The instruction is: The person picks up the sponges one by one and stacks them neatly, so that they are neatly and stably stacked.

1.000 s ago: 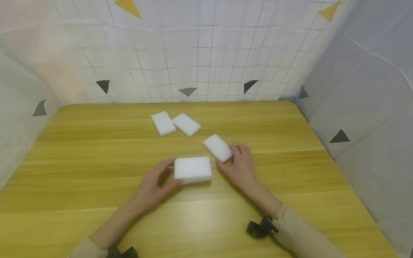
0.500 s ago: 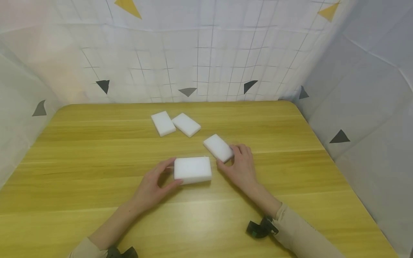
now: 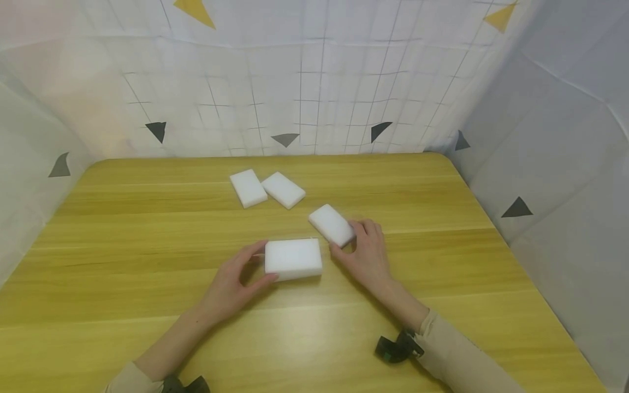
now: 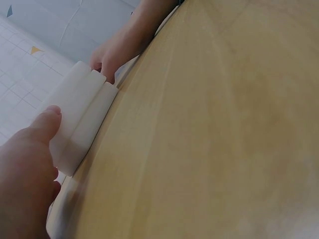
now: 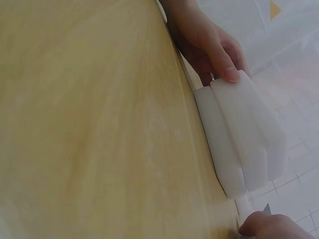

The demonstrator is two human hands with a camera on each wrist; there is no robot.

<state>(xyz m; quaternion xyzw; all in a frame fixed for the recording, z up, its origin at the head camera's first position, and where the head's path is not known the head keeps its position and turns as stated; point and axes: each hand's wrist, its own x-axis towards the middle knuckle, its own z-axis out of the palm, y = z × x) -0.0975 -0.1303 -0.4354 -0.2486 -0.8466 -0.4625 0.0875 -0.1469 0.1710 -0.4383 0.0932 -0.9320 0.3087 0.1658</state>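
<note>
Near the middle of the wooden table, my left hand grips a stack of white sponges by its left end. Its thumb lies on the near side and its fingers are at the far side. Layered sponge edges show in the left wrist view, where the stack rises from the tabletop. My right hand pinches a single flat white sponge at its right end, just behind and right of the stack. In the right wrist view, my right thumb shows at the bottom, below the stack.
Farther back lie two more white sponges, a left one and a right one, corners close together. A white curtain with grid lines and triangles hangs behind the table. A black wrist device sits at the right sleeve.
</note>
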